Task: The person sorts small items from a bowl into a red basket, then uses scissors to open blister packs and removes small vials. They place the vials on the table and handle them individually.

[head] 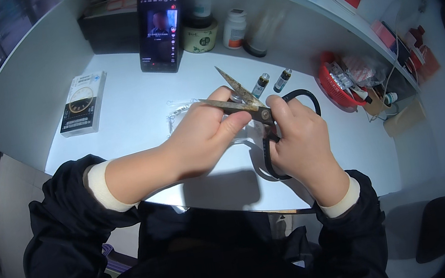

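Note:
My right hand has its fingers through the black handles of a pair of scissors. Their stained metal blades are spread apart and point to the upper left. Across the lower blade lies the thumb of my left hand, whose fingers are curled around a small, mostly hidden object. A bit of it shows between the blades, too little to name. Beneath both hands is clear plastic packaging, partly covered. Two small dark glass vials with labels, a left one and a right one, stand just beyond the scissors.
A smartphone with a lit screen leans at the back. Beside it are a round tub and a white bottle. A printed box sits at left, a filled red basket at right. The white desk's front edge is near my body.

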A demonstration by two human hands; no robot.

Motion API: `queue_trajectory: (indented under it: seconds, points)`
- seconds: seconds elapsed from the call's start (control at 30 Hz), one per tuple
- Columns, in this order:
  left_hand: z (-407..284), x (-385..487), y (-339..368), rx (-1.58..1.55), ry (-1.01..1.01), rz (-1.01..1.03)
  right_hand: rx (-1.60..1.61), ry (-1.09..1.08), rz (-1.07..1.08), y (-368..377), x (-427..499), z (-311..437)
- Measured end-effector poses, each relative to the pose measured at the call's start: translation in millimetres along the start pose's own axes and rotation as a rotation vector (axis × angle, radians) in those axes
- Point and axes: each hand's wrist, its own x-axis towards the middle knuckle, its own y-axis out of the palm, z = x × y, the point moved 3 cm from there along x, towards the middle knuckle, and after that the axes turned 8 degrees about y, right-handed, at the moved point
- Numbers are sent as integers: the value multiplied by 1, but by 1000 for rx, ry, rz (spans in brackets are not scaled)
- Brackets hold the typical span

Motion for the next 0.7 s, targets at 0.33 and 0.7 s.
queue_trajectory:
  seconds: [0.33, 0.7]
  points:
    - [3, -1, 1, -21, -22, 7, 31, 24, 74, 0, 0, -1]
    - [-6, -6, 9, 144, 18, 77, 257, 86, 229, -4, 1, -1]
